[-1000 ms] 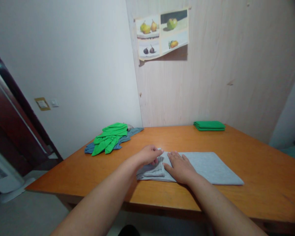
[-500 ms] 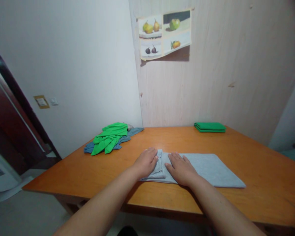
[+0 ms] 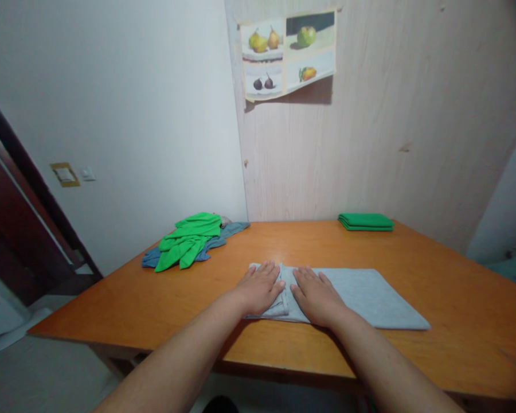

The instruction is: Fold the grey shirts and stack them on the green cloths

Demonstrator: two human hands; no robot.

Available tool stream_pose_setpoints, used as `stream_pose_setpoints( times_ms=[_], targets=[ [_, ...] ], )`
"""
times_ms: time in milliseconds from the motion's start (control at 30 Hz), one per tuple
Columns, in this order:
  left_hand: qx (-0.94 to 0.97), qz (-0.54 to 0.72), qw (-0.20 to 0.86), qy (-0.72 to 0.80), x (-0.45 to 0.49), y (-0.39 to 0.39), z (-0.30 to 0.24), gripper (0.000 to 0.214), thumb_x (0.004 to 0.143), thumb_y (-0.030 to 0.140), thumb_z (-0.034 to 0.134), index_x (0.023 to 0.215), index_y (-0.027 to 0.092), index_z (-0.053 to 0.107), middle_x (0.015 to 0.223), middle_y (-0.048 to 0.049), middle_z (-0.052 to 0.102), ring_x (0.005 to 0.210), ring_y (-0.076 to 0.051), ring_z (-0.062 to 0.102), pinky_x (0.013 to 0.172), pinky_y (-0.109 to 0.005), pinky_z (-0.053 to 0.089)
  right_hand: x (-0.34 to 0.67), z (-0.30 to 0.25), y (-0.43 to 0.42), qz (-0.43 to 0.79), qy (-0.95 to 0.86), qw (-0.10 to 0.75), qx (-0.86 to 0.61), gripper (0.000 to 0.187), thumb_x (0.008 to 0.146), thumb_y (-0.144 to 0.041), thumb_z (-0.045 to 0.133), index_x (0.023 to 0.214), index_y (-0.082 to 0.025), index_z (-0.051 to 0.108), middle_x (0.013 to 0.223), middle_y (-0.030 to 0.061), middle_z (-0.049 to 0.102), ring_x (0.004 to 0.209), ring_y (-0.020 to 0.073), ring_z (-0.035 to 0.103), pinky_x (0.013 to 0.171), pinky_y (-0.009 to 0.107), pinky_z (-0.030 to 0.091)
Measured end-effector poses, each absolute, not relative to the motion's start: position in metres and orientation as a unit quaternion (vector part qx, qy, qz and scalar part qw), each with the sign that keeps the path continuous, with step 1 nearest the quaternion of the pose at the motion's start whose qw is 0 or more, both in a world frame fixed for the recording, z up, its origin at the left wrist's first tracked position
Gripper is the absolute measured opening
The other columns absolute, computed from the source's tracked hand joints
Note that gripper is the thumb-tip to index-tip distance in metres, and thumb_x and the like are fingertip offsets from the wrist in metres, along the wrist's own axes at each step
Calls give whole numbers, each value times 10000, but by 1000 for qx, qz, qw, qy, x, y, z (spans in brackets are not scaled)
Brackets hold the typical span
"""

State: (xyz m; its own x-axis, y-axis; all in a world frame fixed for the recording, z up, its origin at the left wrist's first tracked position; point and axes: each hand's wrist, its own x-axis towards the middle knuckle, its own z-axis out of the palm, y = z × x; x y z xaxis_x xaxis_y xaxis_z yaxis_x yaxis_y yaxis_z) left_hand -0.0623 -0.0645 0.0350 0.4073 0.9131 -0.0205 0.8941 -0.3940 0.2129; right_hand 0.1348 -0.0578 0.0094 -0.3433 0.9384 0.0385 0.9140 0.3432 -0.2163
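A light grey piece of cloth (image 3: pixel 370 298), probably a garment, lies folded into a long flat strip near the front edge of the table. Its left end is turned over on itself in a short flap. My left hand (image 3: pixel 260 289) rests flat on that flap, fingers outstretched. Just right of the flap's edge, my right hand (image 3: pixel 316 295) lies flat on the single strip, fingers extended. Neither hand grips the fabric. Part of the flap is hidden beneath my left hand.
A loose heap of bright green cloth (image 3: pixel 191 238) and blue-grey cloth (image 3: pixel 152 257) lies at the table's back left. One neatly folded green cloth (image 3: pixel 365 222) sits at the back right, by the wall. The wooden table (image 3: pixel 447 298) meets the wall behind.
My left hand has shifted slightly and spread its fingers flatter over the flap. My right hand and the grey strip stay about where they were. The view has turned slightly.
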Motion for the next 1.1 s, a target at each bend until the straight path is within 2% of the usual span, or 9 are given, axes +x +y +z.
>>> stream_pose_setpoints(
  times_ms=[233, 533, 733, 900, 1000, 1100],
  targets=[
    [844, 40, 49, 532, -62, -64, 30, 783, 977, 690, 150, 1563, 186, 279, 1639, -99, 213, 1505, -329, 176, 1196, -545, 154, 135, 12, -60, 83, -817, 78, -565, 654, 1001, -449, 223, 1543, -97, 326, 1620, 140, 260, 1507, 276, 193, 1203, 494, 119],
    [848, 26, 25, 529, -55, -69, 40, 854, 948, 736, 114, 1539, 160, 335, 1602, -137, 313, 1464, -347, 282, 1185, -529, 198, 136, 10, -60, 84, -817, 85, -563, 632, 997, -415, 253, 1541, -103, 337, 1619, 139, 265, 1506, 284, 195, 1204, 492, 112],
    [841, 48, 79, 534, -59, -68, 37, 859, 947, 743, 106, 1557, 169, 300, 1629, -121, 242, 1497, -345, 193, 1195, -557, 131, 137, 12, -61, 91, -816, 90, -563, 649, 998, -451, 266, 1538, -99, 341, 1615, 140, 272, 1503, 281, 206, 1208, 493, 122],
    [827, 78, 156, 534, -65, -64, 37, 782, 982, 674, 48, 1568, 208, 275, 1635, -56, 235, 1518, -285, 139, 1211, -533, 77, 140, 13, -62, 95, -816, 106, -561, 640, 1000, -465, 284, 1522, -106, 378, 1598, 130, 314, 1495, 280, 238, 1209, 500, 148],
    [820, 104, 186, 531, -67, -63, 39, 725, 1008, 620, 48, 1557, 221, 304, 1618, -38, 289, 1512, -265, 176, 1213, -523, 104, 143, 13, -63, 111, -809, 148, -557, 622, 1007, -505, 270, 1479, -146, 458, 1556, 105, 403, 1469, 277, 307, 1204, 531, 169],
    [819, 133, 196, 522, -68, -62, 42, 698, 1022, 586, 64, 1535, 209, 350, 1586, -64, 361, 1486, -268, 263, 1202, -513, 167, 146, 14, -66, 123, -807, 207, -539, 627, 992, -595, 294, 1426, -207, 527, 1515, 77, 472, 1445, 271, 358, 1204, 541, 175]
  ],
)
